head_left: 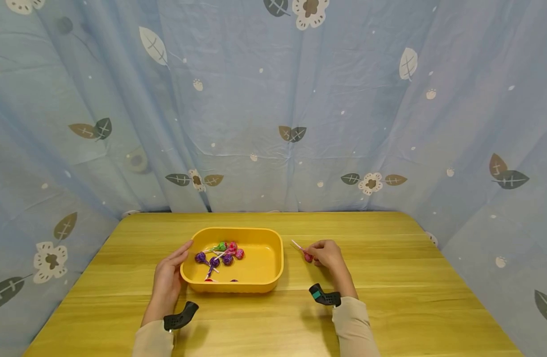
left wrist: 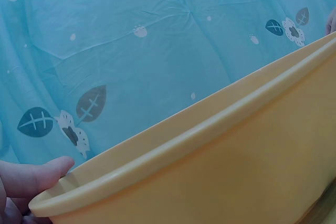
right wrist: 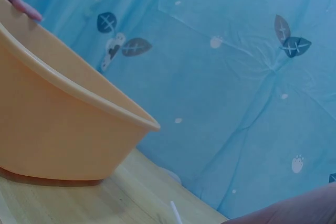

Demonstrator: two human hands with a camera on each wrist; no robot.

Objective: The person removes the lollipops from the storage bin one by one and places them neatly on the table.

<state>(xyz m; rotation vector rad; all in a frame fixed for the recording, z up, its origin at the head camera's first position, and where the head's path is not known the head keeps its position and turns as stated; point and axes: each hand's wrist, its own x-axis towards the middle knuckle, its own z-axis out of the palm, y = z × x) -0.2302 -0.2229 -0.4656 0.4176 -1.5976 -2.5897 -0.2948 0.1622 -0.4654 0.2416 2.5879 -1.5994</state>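
Observation:
A yellow plastic basin [head_left: 275, 285] stands on the table, several wrapped lollipops [head_left: 227, 259] lying in its left half. My left hand [head_left: 166, 272] grips the left end of the basin, with the thumb [left wrist: 55, 171] over the rim in the left wrist view. To the right of the basin, my right hand [head_left: 328, 254] pinches a lollipop with a pink-red wrapper [head_left: 308, 257] low over the table. Its white stick [right wrist: 176, 212] points away to the upper left. The right fingertips partly cover the candy.
The wooden table [head_left: 389, 277] has a patterned blue curtain [head_left: 255, 99] hanging behind it and along both sides. Black wrist devices [head_left: 181, 316] sit on both forearms. Inside the basin, purple, pink and green wrappers show, and the near wall hides some candies partly.

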